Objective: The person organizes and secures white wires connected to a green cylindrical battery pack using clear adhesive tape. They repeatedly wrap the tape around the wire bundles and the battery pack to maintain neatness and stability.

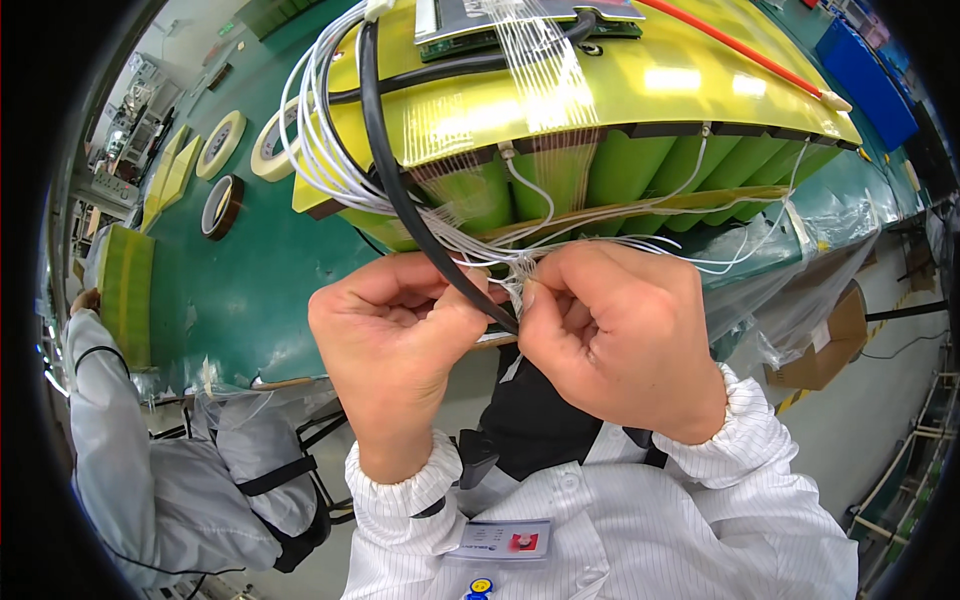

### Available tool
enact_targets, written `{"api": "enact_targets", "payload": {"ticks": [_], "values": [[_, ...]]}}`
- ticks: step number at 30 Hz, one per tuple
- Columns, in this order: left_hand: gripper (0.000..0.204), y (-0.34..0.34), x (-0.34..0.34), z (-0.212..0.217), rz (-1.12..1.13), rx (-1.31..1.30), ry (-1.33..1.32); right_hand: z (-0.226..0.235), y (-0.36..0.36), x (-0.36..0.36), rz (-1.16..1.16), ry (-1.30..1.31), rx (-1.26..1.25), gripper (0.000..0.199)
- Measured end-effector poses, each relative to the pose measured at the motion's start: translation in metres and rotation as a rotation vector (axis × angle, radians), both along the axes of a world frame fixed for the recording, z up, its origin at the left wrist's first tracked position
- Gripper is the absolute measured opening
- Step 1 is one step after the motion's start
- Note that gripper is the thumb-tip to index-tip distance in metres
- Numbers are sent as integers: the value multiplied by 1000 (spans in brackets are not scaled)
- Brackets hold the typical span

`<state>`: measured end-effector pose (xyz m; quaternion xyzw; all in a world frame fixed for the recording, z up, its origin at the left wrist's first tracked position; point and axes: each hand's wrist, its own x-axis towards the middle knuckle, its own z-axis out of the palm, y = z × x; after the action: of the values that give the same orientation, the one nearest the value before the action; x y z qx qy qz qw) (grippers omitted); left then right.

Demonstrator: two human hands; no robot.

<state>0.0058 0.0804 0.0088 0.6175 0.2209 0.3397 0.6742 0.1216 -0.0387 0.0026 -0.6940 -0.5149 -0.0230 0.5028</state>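
In front of me stands a battery pack with green cells (625, 170) and a glossy yellow cover sheet (690, 75). A bundle of thin white wires (455, 238) runs down along its near side, gathered by clear filament tape (522, 268). My left hand (395, 335) pinches the white wires left of the tape, its fingertips partly hidden behind a thick black cable (392, 170). My right hand (620, 325) grips the taped part of the bundle between thumb and forefinger, close to the left fingertips.
Tape rolls (221, 146) lie on the green table (265, 290) at the left. A red cable (735, 50) and a circuit board (465, 42) top the pack. Another person's sleeve (105, 400) reaches a green block (125, 290). An open cardboard box (830, 345) stands at right.
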Motion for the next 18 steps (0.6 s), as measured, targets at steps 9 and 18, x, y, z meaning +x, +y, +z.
{"api": "enact_targets", "payload": {"ticks": [9, 18], "values": [[14, 1, -2, -3, -23, -18, -8, 10, -7, 14, 177, 253, -152, 8], [26, -3, -1, 8, -109, 5, 240, 12, -4, 14, 173, 348, -162, 12]]}}
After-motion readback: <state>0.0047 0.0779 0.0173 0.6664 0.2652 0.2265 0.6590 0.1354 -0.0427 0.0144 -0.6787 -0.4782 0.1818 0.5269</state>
